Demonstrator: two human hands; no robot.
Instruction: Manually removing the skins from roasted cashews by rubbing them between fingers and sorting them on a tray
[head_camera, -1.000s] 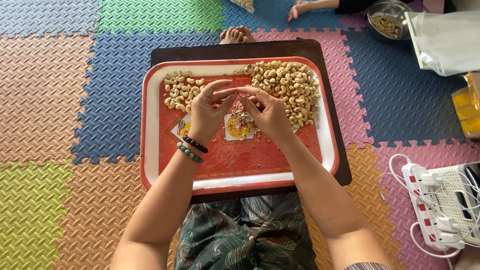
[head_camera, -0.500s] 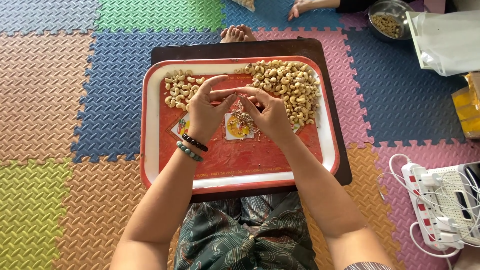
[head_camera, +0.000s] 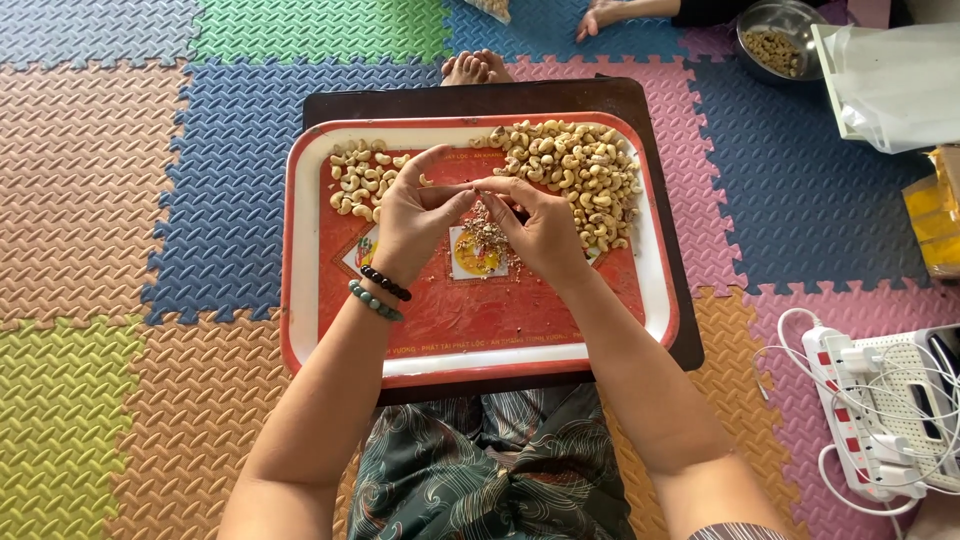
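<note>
Your left hand (head_camera: 408, 222) and right hand (head_camera: 540, 230) meet fingertip to fingertip over the middle of the red tray (head_camera: 300, 300), both pinched shut on a small cashew (head_camera: 473, 187) held between them. Directly below lies a heap of skin flakes (head_camera: 484, 232). A small pile of nuts (head_camera: 358, 182) sits just left of your hands, a larger pile (head_camera: 575, 175) to the right.

Red tray (head_camera: 345, 340), pale cashews (head_camera: 575, 165)
</note>
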